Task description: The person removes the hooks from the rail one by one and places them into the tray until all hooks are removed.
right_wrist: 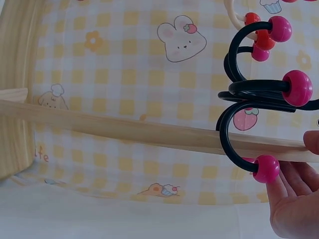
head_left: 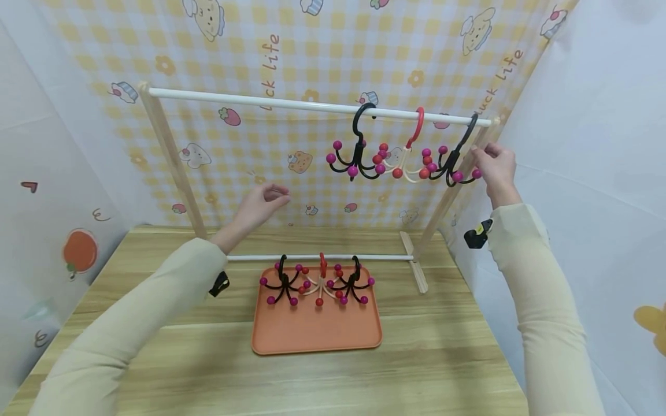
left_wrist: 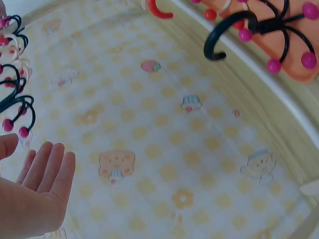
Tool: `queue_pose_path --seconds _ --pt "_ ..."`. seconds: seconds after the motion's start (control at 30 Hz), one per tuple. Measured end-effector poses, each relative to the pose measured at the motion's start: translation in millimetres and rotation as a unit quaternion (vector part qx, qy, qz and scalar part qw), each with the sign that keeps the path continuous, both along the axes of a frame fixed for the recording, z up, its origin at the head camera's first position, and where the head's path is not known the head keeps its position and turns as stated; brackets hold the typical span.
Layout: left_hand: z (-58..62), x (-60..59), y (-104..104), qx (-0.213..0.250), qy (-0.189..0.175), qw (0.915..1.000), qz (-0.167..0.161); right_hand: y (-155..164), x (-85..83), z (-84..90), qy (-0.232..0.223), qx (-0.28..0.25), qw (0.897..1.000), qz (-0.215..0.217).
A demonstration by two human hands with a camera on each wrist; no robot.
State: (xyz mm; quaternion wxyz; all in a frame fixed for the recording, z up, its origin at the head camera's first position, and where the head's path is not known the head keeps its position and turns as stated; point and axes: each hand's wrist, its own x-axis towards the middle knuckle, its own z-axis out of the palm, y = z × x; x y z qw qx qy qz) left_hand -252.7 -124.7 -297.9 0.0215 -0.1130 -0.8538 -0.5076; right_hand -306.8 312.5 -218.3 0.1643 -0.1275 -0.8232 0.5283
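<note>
Three multi-armed hooks hung on the upper white rail (head_left: 312, 106) of the wooden rack (head_left: 171, 156) when we logged the scene: a black hook with magenta beads (head_left: 358, 151), a red-topped cream hook with red beads (head_left: 411, 156), and a second black hook (head_left: 457, 162) nearest the right post. Our right hand (head_left: 494, 167) was at this last hook, fingertips on its outer arms near the beads; we could not tell whether they pinched it or only touched it. Our left hand (head_left: 262, 202) was raised in mid-air, loosely released and grasping nothing, well apart from every hook. Risks, as we judged them: the hooks on the rail sat close together with their beaded arms (right_wrist: 266, 168) interleaved, so pulling the right one sideways could snag its neighbour and drag it along or off the rail; a light fingertip contact could also let the hook swing or drop to the surface (head_left: 442, 358). Container: one orange tray (head_left: 317, 335) lay on the wooden surface, just in front of the lower rail (head_left: 244, 257). Contents: three more hooks at its far end, two black with magenta beads (head_left: 283, 284) (head_left: 354, 283) and one cream with red beads (head_left: 319, 286) between them, touching or nearly so; the near part of the tray held nothing.
</note>
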Motion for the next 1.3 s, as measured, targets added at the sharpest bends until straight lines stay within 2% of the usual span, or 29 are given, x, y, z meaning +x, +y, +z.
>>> queue_pose_path --seconds 0.23,0.43,0.7,0.87,0.93,0.97,1.0,1.1,1.3 --pt "14.7 -3.6 -33 -0.022 0.025 0.9990 0.030 -3 4.1 1.3 -0.002 -0.007 1.000 0.002" --pt "29.0 -4.3 -61 -0.034 0.062 0.9954 0.065 -3 4.5 0.1 0.001 -0.005 1.000 0.005" --pt "46.8 -3.0 -91 -0.065 0.115 0.9824 0.133 -1 3.5 -1.7 0.000 -0.011 1.000 0.006" --pt "56.2 -2.8 -104 -0.053 0.137 0.9741 0.172 1 0.9 -2.2 -0.004 -0.013 1.000 0.007" --pt "59.1 -3.5 -109 -0.039 0.144 0.9697 0.193 5 -2.7 -3.7 -0.007 -0.011 1.000 0.006" --pt "60.0 -4.3 -111 -0.033 0.148 0.9665 0.207 12 -9.6 -7.5 0.001 -0.034 0.999 0.015" --pt "60.7 -4.9 -113 -0.025 0.150 0.9637 0.220 15 -11.9 -8.6 0.001 -0.034 0.999 0.016" --pt "62.2 -6.8 -120 0.005 0.168 0.9511 0.259 17 -15.4 -9.3 0.000 -0.034 0.999 0.017" --pt "63.9 -8.0 -128 0.067 0.208 0.9219 0.320 4 -2.6 -1.6 -0.010 -0.020 1.000 0.011"
